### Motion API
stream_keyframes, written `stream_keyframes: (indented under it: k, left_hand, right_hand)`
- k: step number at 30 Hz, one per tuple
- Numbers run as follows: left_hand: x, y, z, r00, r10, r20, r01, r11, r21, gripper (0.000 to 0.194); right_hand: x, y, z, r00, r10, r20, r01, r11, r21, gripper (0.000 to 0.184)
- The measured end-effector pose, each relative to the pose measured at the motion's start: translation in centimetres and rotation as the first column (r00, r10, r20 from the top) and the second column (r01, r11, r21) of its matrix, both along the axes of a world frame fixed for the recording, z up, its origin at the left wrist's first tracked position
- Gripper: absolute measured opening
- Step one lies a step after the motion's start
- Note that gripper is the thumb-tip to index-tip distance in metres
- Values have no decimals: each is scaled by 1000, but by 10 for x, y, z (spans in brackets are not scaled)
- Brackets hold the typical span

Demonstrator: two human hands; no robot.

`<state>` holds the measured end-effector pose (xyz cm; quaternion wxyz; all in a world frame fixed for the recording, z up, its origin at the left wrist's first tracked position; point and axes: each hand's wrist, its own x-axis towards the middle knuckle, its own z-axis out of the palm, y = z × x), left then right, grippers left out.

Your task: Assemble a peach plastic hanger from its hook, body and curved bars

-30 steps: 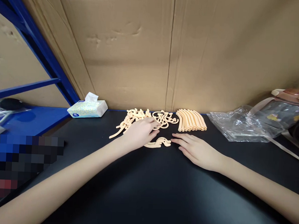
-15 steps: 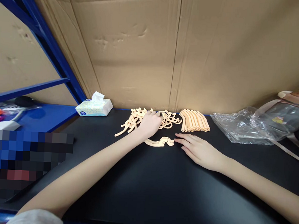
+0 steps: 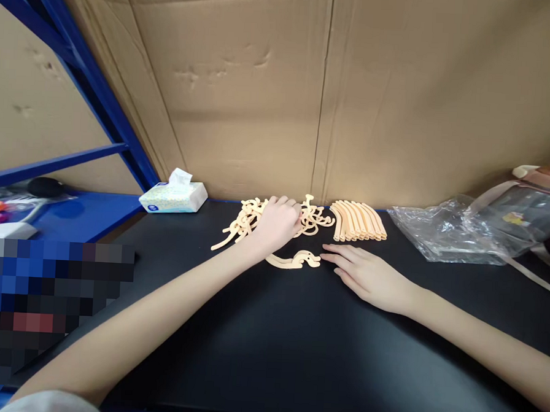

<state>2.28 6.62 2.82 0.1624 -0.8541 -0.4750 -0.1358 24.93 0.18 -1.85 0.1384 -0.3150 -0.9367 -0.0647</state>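
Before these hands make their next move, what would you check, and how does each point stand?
1. Left hand at the loose pile: ok.
2. Left hand gripping just one piece: cannot tell, its fingertips are hidden.
3. Whole pile in sight: not ok, the left hand covers part of it.
4. Right hand touching the pieces in front: cannot tell, the fingertips are right beside them.
5. Neat row of curved pieces lying together: ok.
6. Plastic bag apart from both hands: ok.
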Motion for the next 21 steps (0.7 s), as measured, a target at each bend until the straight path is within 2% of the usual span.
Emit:
stream_keyframes:
  k: [6,8,11,13,15,18,21]
  left_hand:
    - [10,-54,9,981,-135,142,140,990,-27,8]
    - [11,-73,5,968,-171,184,184,981,-58,5]
    - [10,-96,-8,949,-231,214,254,963,-90,8]
    - [8,-104,-18,920,-298,254,329,940,-90,8]
    - [7,-107,-27,889,-363,280,394,917,-59,7]
    - [7,-106,-34,866,-401,299,435,899,-53,7]
    - [7,-102,-37,854,-406,325,461,881,-110,7]
  right_hand:
    - [-1,3,-2,995,-28,-96,24,999,-41,33]
    - [0,5,-3,974,-95,-205,83,994,-70,32]
    - [2,7,-3,893,-185,-410,149,982,-116,35]
    - [3,8,-3,862,-189,-470,143,981,-132,34]
    - [3,9,-2,864,-177,-471,129,983,-133,33]
    - [4,10,-2,882,-170,-440,136,985,-109,35]
    - [3,9,-2,929,-136,-344,116,990,-76,40]
